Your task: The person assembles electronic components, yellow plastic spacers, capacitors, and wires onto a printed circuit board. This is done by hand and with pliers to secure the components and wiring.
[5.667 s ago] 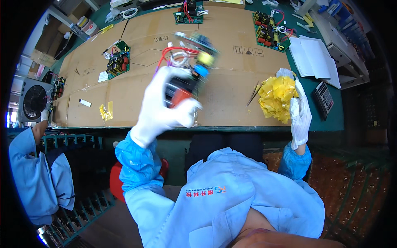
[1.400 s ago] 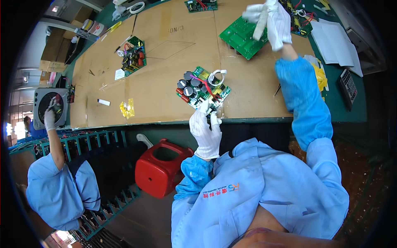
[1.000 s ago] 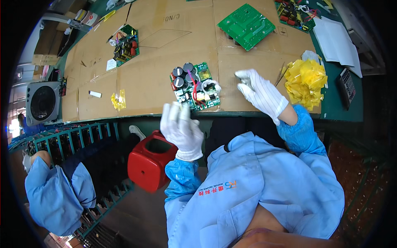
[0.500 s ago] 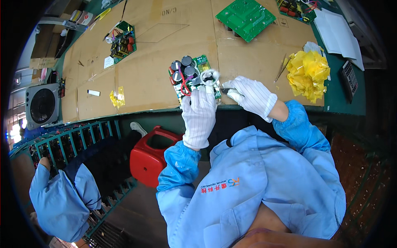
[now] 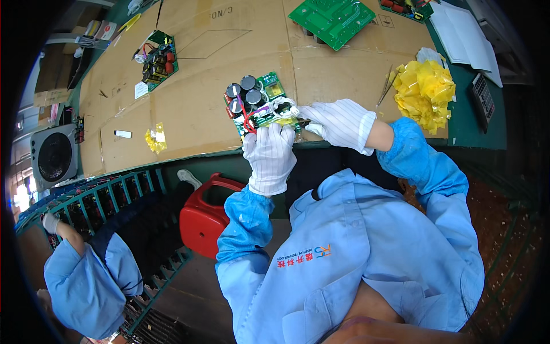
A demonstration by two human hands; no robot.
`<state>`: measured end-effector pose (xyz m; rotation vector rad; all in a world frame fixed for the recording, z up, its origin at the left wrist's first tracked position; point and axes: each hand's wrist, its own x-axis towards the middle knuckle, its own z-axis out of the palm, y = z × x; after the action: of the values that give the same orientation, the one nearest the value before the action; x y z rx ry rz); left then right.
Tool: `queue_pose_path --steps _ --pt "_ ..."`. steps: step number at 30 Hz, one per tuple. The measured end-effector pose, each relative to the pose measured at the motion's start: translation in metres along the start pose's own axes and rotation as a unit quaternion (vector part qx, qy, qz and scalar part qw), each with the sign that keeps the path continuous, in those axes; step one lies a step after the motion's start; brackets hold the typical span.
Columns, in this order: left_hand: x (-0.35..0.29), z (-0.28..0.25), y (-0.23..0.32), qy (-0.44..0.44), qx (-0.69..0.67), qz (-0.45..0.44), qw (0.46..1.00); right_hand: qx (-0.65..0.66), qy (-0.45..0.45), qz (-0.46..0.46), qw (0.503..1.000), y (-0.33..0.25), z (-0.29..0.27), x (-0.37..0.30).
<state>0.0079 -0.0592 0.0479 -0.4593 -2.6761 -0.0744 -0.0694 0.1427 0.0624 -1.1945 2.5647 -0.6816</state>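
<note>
Head view: I see the small green circuit board with black cylindrical capacitors and a red wire sitting at the near edge of the brown cardboard sheet covering the bench, and both my gloved hands meet on it. My left hand in its white striped glove lies directly below the board, fingers curled up onto its near edge and closed on it, so the board extends away from that hand toward the far side of the bench. My right hand, also in a white glove, comes in from the board's right, just beside it, fingertips pinched at the right corner where some white leads show; what it pinches I cannot tell. The board's long axis runs slantwise, from upper left to lower right, roughly toward the right hand. Both hands are touching it; the left is squarely under it. Farther right of the right hand lies a crumpled yellow plastic wad; beyond it a bare green board.
</note>
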Motion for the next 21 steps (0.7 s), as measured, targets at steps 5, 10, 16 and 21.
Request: queue_pose_path --steps 5,10,16,21 --pt "-0.001 0.002 0.0 0.013 -0.004 0.003 1.0 -0.016 -0.03 0.002 0.999 -0.003 -0.005 0.002" --pt "-0.003 0.002 0.001 0.028 0.015 0.008 0.999 -0.091 0.008 -0.027 0.995 -0.003 0.008 0.002" --pt "-0.012 0.008 -0.003 0.035 0.025 0.037 0.998 -0.16 0.034 -0.064 0.984 -0.003 0.009 0.004" --pt "-0.011 0.007 0.0 0.033 -0.038 0.035 0.998 -0.161 0.141 -0.119 0.97 -0.015 0.001 0.009"
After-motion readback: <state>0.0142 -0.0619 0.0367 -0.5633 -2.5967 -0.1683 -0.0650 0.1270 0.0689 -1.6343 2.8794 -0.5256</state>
